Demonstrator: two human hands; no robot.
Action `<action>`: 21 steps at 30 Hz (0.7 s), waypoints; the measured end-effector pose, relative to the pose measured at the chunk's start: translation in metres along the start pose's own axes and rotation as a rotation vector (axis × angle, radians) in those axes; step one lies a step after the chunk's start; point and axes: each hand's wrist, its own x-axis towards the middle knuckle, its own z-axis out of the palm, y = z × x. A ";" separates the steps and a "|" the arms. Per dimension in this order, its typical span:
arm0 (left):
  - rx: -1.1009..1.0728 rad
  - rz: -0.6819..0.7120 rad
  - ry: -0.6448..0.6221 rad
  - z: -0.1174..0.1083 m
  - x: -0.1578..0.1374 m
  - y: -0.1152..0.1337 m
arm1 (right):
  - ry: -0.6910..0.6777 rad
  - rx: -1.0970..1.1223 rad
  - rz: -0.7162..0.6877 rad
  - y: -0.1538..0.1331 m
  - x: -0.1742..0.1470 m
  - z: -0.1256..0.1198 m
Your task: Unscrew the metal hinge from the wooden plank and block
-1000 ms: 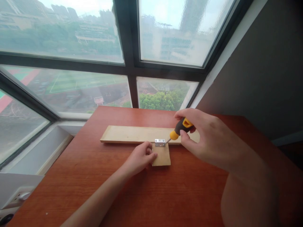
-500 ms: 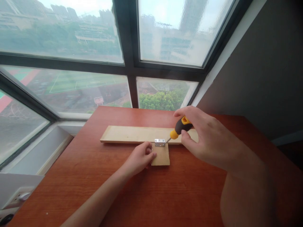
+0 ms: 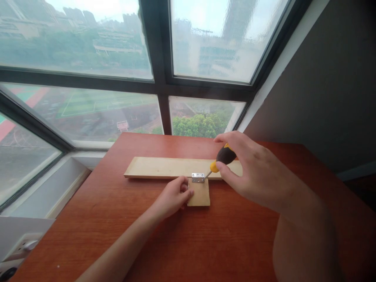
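Red-brown tabletop [image 3: 211, 239], screwdriver [image 3: 225, 155] with indistinct tip.

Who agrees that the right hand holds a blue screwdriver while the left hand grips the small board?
Wrong colour: the head view shows the right hand holding a yellow and black screwdriver; the left hand does grip the small board.
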 end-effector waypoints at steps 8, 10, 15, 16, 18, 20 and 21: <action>0.002 -0.003 -0.016 -0.001 -0.001 0.003 | 0.009 0.001 0.026 -0.002 0.004 -0.002; 0.009 -0.002 -0.011 -0.001 -0.002 0.004 | -0.011 0.046 -0.033 -0.002 0.003 -0.003; -0.014 -0.010 -0.012 0.000 -0.001 0.005 | 0.008 -0.062 0.141 -0.001 0.005 0.000; -0.016 -0.010 -0.012 0.000 -0.001 0.005 | 0.012 -0.081 0.169 -0.001 0.006 0.000; -0.012 -0.007 -0.012 0.000 -0.001 0.004 | 0.018 -0.084 0.160 -0.002 0.006 0.000; -0.004 -0.006 -0.013 0.000 -0.001 0.004 | 0.018 -0.039 0.093 -0.002 0.005 -0.001; -0.001 -0.008 -0.013 0.000 -0.001 0.004 | 0.011 -0.008 0.057 -0.002 0.003 -0.001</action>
